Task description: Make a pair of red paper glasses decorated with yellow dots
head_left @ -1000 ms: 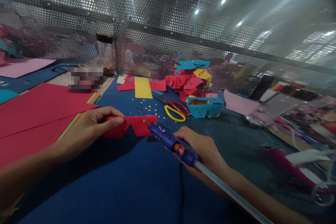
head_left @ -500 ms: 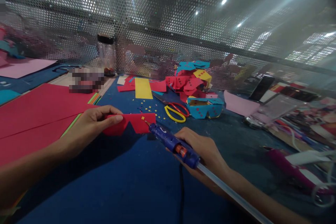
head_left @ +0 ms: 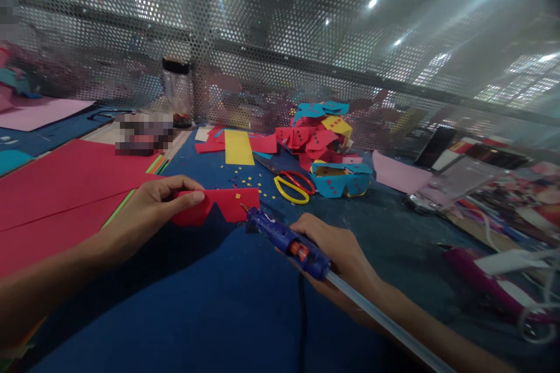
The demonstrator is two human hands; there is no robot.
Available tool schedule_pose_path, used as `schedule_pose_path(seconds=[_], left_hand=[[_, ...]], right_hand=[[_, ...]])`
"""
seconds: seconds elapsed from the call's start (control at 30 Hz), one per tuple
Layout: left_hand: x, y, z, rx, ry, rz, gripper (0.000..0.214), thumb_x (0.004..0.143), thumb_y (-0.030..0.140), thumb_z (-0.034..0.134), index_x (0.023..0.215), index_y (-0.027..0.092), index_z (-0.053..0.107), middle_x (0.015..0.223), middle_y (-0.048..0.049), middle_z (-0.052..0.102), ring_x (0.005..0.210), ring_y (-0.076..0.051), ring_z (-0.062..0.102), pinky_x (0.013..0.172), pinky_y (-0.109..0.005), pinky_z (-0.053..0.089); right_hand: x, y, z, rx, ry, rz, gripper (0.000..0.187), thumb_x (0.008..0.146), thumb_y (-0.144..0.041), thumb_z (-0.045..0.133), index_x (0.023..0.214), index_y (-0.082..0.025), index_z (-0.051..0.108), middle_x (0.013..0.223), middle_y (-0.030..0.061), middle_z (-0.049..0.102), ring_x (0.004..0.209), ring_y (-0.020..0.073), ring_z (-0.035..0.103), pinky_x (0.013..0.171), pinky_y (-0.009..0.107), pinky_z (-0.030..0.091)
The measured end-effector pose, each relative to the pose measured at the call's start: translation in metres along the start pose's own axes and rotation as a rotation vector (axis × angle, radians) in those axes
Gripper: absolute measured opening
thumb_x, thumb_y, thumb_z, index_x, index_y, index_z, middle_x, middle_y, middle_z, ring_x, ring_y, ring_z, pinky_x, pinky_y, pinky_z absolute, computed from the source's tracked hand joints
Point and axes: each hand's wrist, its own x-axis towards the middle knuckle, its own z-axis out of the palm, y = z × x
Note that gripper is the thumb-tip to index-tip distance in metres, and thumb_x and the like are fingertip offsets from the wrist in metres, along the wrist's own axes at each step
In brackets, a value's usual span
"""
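Observation:
My left hand [head_left: 151, 207] pinches the left end of a red paper cut-out [head_left: 221, 204] shaped like a pair of glasses, holding it just above the blue table [head_left: 210, 315]. A small yellow square sits on the cut-out's right half. My right hand [head_left: 339, 253] grips a blue glue gun [head_left: 286, 239] with a clear glue stick poking out of its back. The gun's nozzle points at the lower right part of the red cut-out, about touching it.
Red and yellow scissors [head_left: 291, 183] lie behind the cut-out, among yellow paper bits. A heap of red, blue and yellow paper glasses [head_left: 326, 148] stands beyond. Red paper sheets [head_left: 61, 192] lie left, a yellow strip [head_left: 238, 147] and a jar [head_left: 177, 93] behind. Clutter fills the right side.
The nozzle has slid a little down and left along the red cut-out. A small yellow square now shows on the cut-out's right half. My left hand has barely moved.

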Motion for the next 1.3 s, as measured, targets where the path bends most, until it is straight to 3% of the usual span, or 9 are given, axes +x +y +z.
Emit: schedule_pose_path(seconds=[0.73,1.3], left_hand=[[0.0,-0.003,-0.001,-0.062,-0.043,-0.018,0.027,0.085,0.056,0.071,0.088,0.028,0.07,0.079,0.0051,0.072,0.074,-0.014,0.062,0.065,-0.021,0.044],[0.0,0.0,0.0,-0.051,-0.027,-0.022,0.029,0.083,0.056,0.071,0.087,0.027,0.071,0.078,0.0038,0.072,0.072,-0.014,0.064,0.062,-0.022,0.046]], right_hand=[[-0.001,0.004,0.005,0.021,-0.004,0.019,0.007,0.092,-0.021,0.054,0.097,-0.021,0.059,0.086,0.0002,0.062,0.063,0.0115,0.055,0.056,0.024,0.034],[0.003,-0.009,-0.004,-0.028,-0.026,0.067,0.005,0.093,-0.019,0.053,0.09,-0.02,0.057,0.081,-0.0003,0.062,0.059,0.01,0.053,0.056,0.023,0.036]])
